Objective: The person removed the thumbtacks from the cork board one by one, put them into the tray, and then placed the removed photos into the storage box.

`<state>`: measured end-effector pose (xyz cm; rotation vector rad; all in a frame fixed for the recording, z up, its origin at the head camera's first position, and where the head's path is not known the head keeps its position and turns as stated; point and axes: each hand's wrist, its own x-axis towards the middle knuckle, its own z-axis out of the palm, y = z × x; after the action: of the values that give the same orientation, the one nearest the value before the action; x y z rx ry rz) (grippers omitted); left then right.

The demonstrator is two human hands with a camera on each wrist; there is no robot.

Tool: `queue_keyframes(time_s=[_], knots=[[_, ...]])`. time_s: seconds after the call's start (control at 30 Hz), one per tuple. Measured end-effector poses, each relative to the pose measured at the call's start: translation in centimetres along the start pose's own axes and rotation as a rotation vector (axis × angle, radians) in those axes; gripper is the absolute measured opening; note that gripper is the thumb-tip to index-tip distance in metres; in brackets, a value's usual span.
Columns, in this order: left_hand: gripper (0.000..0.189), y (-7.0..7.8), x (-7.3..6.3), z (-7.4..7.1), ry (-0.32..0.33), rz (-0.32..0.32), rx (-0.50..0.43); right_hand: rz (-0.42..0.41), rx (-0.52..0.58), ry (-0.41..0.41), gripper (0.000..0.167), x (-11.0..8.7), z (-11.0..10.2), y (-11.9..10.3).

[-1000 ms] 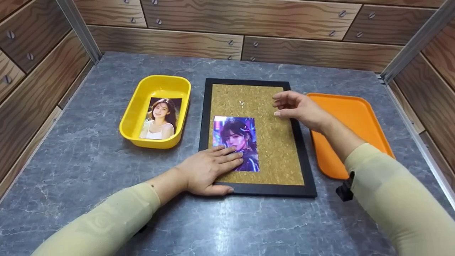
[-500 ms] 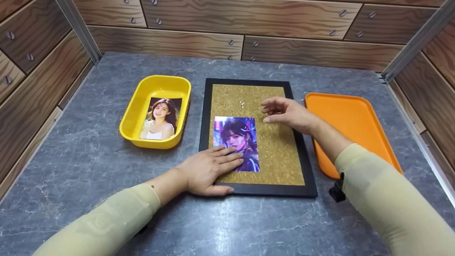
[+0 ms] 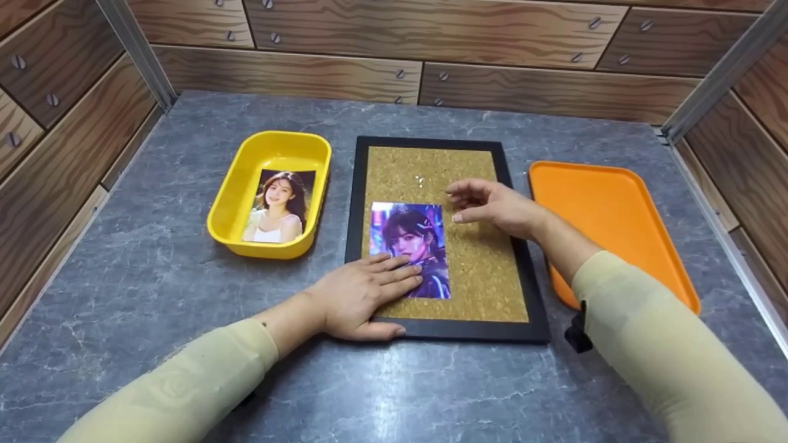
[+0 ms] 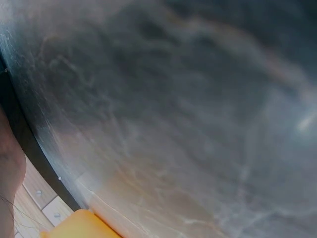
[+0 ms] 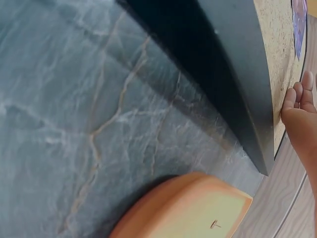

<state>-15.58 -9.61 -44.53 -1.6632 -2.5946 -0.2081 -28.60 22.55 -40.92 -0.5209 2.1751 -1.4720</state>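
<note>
A black-framed cork board [image 3: 486, 283] lies flat on the table in the head view. On its lower left rests a purple-blue portrait photo [image 3: 406, 221]. My left hand [image 3: 363, 295] presses flat over the photo's lower left part, its thumb on the frame's near edge. Above the cork, just right of the photo, my right hand [image 3: 498, 206] hovers with loosely bent fingers, thumb and forefinger apart, nothing visible between them. A few tiny shiny bits [image 3: 420, 180], too small to make out, sit on the upper cork. In the right wrist view, the right hand [image 5: 299, 109] is partly cut off.
Left of the board stands a yellow tub [image 3: 271, 249] with another portrait photo [image 3: 280, 209] inside. An orange tray [image 3: 609, 215] lies on the right, partly behind the right forearm. Wood-patterned walls [image 3: 394, 37] enclose the grey marbled table [image 3: 154, 277] on three sides.
My right hand has moved left and toward me, from the board's right edge to beside the photo. The left hand and the photo stay in place.
</note>
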Motion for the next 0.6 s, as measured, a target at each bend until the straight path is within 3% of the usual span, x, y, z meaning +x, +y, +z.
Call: queue_keyframes(time_s=[0.23,0.6], knots=[[0.085,0.04,-0.01,-0.08,-0.005,-0.004,-0.003,0.04,-0.001,-0.019,0.06,0.07,0.03,0.07],[0.085,-0.02,0.01,0.02,-0.027,-0.016,0.004,0.01,-0.001,-0.056,0.06,0.03,0.17,0.38]])
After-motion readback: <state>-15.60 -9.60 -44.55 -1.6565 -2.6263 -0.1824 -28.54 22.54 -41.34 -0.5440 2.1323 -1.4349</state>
